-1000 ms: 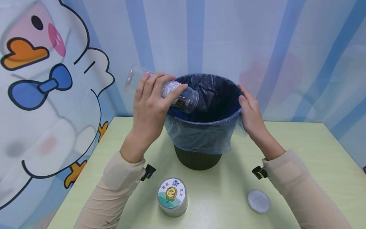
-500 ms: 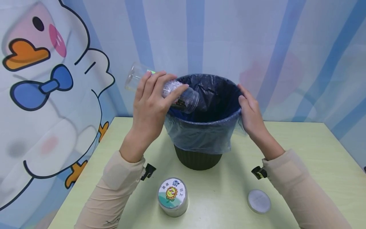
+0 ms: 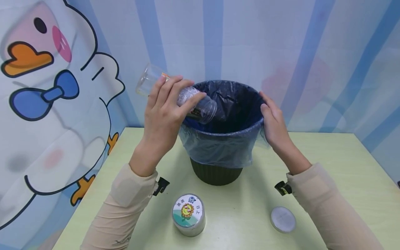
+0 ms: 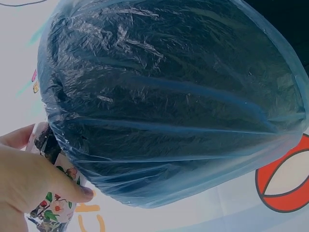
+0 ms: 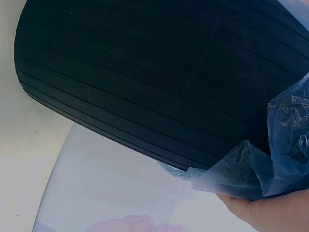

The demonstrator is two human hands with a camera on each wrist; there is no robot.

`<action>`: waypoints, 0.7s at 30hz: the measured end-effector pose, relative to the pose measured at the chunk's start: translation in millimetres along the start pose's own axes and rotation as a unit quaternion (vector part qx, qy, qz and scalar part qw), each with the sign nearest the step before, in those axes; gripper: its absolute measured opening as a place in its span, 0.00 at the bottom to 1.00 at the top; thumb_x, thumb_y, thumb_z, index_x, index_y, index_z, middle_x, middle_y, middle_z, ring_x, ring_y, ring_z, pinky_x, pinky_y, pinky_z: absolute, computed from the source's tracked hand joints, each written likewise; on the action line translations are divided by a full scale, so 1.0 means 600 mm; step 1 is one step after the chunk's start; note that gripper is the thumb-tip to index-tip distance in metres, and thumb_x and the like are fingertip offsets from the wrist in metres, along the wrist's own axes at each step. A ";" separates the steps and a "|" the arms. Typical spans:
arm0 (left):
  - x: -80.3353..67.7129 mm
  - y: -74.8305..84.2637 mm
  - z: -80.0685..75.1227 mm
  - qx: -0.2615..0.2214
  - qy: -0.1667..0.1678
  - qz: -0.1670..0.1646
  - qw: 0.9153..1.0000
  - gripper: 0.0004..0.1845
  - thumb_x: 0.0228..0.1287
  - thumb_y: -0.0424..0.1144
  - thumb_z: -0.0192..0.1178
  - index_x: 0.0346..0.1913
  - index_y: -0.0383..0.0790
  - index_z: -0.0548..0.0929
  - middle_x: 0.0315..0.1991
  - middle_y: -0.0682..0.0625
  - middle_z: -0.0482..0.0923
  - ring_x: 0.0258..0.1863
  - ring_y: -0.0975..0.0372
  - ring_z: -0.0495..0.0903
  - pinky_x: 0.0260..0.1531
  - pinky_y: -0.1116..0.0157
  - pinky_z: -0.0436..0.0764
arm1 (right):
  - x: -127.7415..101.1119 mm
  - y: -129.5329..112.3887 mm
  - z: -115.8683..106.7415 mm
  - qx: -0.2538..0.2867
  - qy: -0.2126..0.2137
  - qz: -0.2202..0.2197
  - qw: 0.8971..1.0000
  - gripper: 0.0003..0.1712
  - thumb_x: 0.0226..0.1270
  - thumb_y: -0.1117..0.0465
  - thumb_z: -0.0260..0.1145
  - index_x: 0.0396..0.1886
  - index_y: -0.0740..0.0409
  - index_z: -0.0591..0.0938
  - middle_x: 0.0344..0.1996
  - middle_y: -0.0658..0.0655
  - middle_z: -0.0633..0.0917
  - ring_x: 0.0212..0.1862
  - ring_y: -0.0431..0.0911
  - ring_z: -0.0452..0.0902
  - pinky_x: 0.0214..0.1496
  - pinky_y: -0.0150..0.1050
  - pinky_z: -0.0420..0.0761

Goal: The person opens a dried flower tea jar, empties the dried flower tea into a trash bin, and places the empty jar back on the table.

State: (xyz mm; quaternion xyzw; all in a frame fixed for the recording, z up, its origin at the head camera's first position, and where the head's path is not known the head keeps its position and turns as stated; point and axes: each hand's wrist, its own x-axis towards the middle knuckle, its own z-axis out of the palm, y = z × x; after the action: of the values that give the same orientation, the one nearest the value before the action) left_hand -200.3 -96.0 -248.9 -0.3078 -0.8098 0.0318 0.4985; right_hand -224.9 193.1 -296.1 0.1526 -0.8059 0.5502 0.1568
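Dark ribbed bin (image 3: 216,174), blue liner (image 3: 218,147), green table (image 3: 328,173).

We are seeing a clear, glossy plastic jar (image 3: 175,95) with a printed paper label, a thin, crinkled, shiny blue plastic bag (image 3: 218,146) lining a dark, matt, ribbed plastic bin (image 5: 145,87), a smooth, pale green table (image 3: 328,166) with faint wood grain, and soft beige cloth sleeves (image 3: 125,201).

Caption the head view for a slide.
Left hand tips a clear plastic jar over the blue-bag-lined dark bin; right hand steadies its rim.
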 end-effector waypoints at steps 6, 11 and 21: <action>0.001 0.002 0.002 0.024 0.011 0.003 1.000 0.30 0.67 0.17 0.52 0.62 0.53 0.81 0.64 0.43 0.71 0.67 0.48 0.65 0.73 0.53 0.53 | -0.001 0.000 0.001 -0.002 -0.001 0.000 1.000 0.30 0.83 0.56 0.35 0.78 0.63 0.56 0.77 0.60 0.55 0.78 0.52 0.46 0.77 0.50 0.46; 0.003 0.003 0.001 0.028 0.014 0.004 0.999 0.31 0.69 0.16 0.48 0.63 0.53 0.80 0.64 0.43 0.72 0.67 0.49 0.65 0.73 0.54 0.53 | -0.001 -0.001 0.000 -0.001 -0.002 0.000 1.000 0.30 0.83 0.56 0.35 0.78 0.64 0.55 0.77 0.60 0.55 0.78 0.52 0.46 0.77 0.50 0.46; 0.002 0.003 0.002 0.021 0.014 0.010 1.000 0.32 0.68 0.16 0.48 0.63 0.54 0.80 0.64 0.43 0.71 0.67 0.49 0.65 0.74 0.53 0.52 | 0.000 0.001 0.001 0.000 -0.002 -0.006 1.000 0.30 0.83 0.57 0.36 0.78 0.65 0.56 0.77 0.61 0.55 0.77 0.52 0.46 0.77 0.50 0.46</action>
State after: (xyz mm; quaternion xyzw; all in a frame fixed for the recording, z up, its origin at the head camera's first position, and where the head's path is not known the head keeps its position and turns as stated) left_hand -200.9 -93.7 -249.0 -0.3061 -0.7988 0.0493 0.5155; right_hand -225.0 192.8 -296.6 0.1584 -0.8053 0.5490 0.1580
